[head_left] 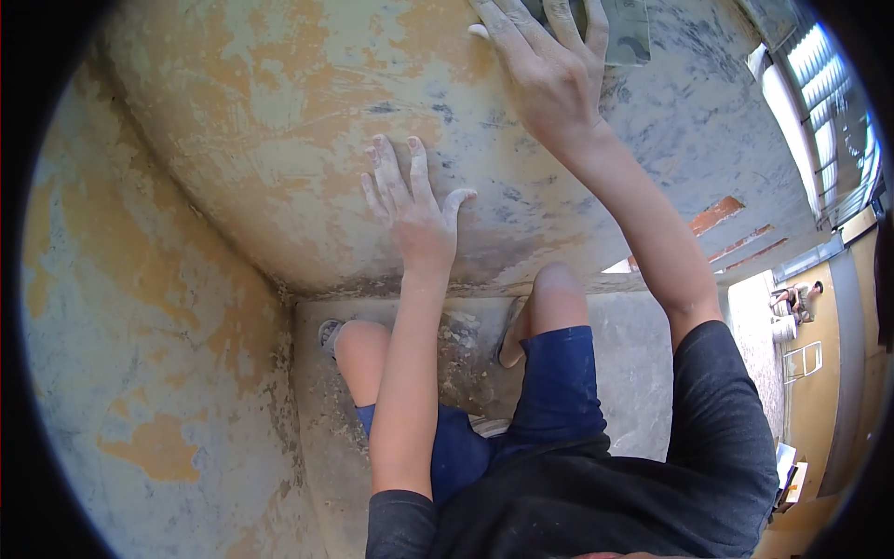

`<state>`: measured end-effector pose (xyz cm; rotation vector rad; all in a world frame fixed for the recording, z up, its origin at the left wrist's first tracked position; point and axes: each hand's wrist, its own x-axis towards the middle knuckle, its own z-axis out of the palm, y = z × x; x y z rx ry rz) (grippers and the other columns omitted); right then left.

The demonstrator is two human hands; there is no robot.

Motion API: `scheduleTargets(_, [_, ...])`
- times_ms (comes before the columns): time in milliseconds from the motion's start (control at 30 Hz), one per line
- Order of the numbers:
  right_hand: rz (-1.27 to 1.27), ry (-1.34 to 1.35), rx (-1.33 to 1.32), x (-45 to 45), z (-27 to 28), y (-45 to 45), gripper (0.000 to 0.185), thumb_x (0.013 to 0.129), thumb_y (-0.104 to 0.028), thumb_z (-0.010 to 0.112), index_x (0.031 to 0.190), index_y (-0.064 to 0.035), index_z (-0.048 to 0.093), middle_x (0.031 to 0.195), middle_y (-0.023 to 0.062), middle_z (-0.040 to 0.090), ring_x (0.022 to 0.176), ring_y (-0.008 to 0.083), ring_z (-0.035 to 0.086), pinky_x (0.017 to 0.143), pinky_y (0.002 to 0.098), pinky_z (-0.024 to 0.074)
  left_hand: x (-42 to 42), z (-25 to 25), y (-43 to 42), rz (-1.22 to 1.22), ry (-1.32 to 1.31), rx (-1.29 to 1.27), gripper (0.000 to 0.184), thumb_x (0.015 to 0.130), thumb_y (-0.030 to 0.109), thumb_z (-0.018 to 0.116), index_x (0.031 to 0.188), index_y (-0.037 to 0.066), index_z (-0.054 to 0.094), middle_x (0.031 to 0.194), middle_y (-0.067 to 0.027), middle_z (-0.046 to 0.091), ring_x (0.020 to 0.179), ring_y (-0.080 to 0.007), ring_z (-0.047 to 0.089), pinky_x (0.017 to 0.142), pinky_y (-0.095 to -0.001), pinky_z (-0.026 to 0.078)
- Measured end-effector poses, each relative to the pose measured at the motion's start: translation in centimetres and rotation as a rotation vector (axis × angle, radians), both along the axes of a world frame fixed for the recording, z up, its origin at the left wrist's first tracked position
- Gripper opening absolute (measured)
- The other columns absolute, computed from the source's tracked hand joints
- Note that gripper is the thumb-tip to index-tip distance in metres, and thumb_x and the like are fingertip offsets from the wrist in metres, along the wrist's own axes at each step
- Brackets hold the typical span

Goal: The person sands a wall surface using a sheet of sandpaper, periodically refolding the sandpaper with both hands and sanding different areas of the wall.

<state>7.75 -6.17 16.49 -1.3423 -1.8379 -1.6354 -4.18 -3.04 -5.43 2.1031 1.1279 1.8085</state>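
Left arm: extended forward, elbow near straight, forearm over the left thigh. Left hand (416,210): back toward the viewer, fingers pointing up the front wall (279,158), dusted pale. Left grip: wide, fingers parted and thumb out to the side, no object held; palm faces the wall, full contact cannot be told.

Right arm: raised higher, bent at the elbow, reaching up and inward from a dark sleeve (722,401). Right hand (557,82): back toward the viewer, dusted pale, fingers spread and cut off by the top of the view. Right grip: holding one flat sheet (629,34), dark green-grey, printed marks, under the fingers and against the wall.

Position of sheet: upper part of the front wall, well above its lower edge, well apart from its left corner with the side wall (130,335). Wall finish: patchy grey and ochre.

Edges and room: bare wall between the two hands, and from the left hand to the left corner. Below, at the wall's lower edge, grey floor (633,363); right knee (559,289) near that edge. Reddish slots (717,214) in the wall, right of the right forearm.
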Motion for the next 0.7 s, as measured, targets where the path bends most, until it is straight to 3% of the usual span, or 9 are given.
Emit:
scheduleTargets(67, [0.012,0.015,-0.026,0.5,-0.9,-0.7,0.049,0.095,-0.024,0.072,0.142,-0.0100,0.068,0.155,0.0052,0.060,0.155,0.0407,0.038,0.124,0.0594,0.0275,-0.3,0.3,0.1,0.020,0.036,-0.012,0.108,0.074,0.053,0.083,0.164,0.014,0.039,0.173,-0.0223,0.026,0.161,-0.0388,0.022,0.127,-0.0609,0.020])
scheduleTargets(133, [-0.068,0.013,0.017,3.4,-3.7,-1.9,0.048,0.095,-0.030,0.074,0.142,-0.0215,0.069,0.151,-0.0046,0.064,0.154,0.0298,0.042,0.124,0.0560,0.0260,-0.2,0.5,0.2,0.040,0.041,0.012,0.109,0.072,0.052,0.086,0.162,0.011,0.041,0.172,-0.0244,0.026,0.160,-0.0400,0.023,0.127,-0.0608,0.021])
scheduleTargets(267, [-0.098,-0.003,0.018,3.2,-3.2,-1.5,0.049,0.095,-0.030,0.074,0.142,-0.0216,0.069,0.150,-0.0047,0.064,0.154,0.0280,0.043,0.125,0.0556,0.0254,-0.2,0.3,0.1,0.043,0.050,0.029,0.110,0.070,0.050,0.089,0.160,0.007,0.043,0.170,-0.0265,0.028,0.159,-0.0413,0.026,0.126,-0.0603,0.024])
scheduleTargets(367, [0.014,0.008,-0.017,0.7,-0.6,0.3,0.049,0.095,-0.024,0.075,0.143,-0.0202,0.069,0.150,-0.0019,0.065,0.157,0.0344,0.037,0.127,0.0535,0.0204,-0.2,0.0,0.3,0.044,0.050,0.049,0.109,0.070,0.050,0.089,0.160,0.008,0.044,0.170,-0.0263,0.029,0.159,-0.0412,0.027,0.126,-0.0597,0.024])
scheduleTargets(433, [-0.018,0.011,-0.036,-0.1,-0.2,-0.6,0.047,0.095,-0.023,0.072,0.140,-0.0100,0.069,0.154,0.0053,0.061,0.155,0.0408,0.039,0.124,0.0598,0.0278,-0.2,-0.2,0.2,0.029,0.038,0.048,0.108,0.072,0.052,0.086,0.161,0.010,0.042,0.170,-0.0248,0.028,0.159,-0.0407,0.026,0.126,-0.0608,0.024])
scheduleTargets(500, [-0.050,0.008,-0.041,2.2,-2.3,-2.3,0.045,0.095,-0.021,0.072,0.139,-0.0098,0.070,0.153,0.0056,0.062,0.154,0.0406,0.040,0.123,0.0604,0.0282,-0.2,0.2,0.6,0.032,0.014,0.059,0.107,0.073,0.053,0.084,0.163,0.013,0.041,0.171,-0.0233,0.028,0.160,-0.0402,0.025,0.126,-0.0619,0.024])
scheduleTargets(567, [-0.111,-0.002,-0.029,4.1,-3.9,-3.0,0.049,0.096,-0.026,0.074,0.144,-0.0211,0.068,0.151,-0.0022,0.064,0.158,0.0324,0.035,0.127,0.0532,0.0206,-0.3,0.1,0.4,0.043,0.040,0.059,0.106,0.072,0.053,0.084,0.161,0.013,0.043,0.171,-0.0235,0.029,0.159,-0.0413,0.026,0.126,-0.0617,0.024])
scheduleTargets(633, [-0.095,-0.004,-0.020,2.8,-2.2,-2.4,0.049,0.098,-0.028,0.073,0.146,-0.0230,0.066,0.154,-0.0029,0.061,0.159,0.0297,0.034,0.128,0.0530,0.0203,-0.2,-0.2,0.4,0.042,0.029,0.059,0.106,0.072,0.053,0.084,0.161,0.013,0.043,0.171,-0.0234,0.029,0.159,-0.0413,0.026,0.126,-0.0616,0.025])
scheduleTargets(700, [-0.005,-0.020,-0.021,-0.3,0.5,-0.5,0.046,0.093,-0.022,0.074,0.137,-0.0094,0.071,0.153,0.0059,0.062,0.154,0.0400,0.040,0.123,0.0604,0.0286,0.1,-0.1,0.4,0.038,0.016,0.055,0.106,0.072,0.053,0.084,0.161,0.013,0.044,0.171,-0.0234,0.029,0.159,-0.0414,0.026,0.126,-0.0616,0.025])
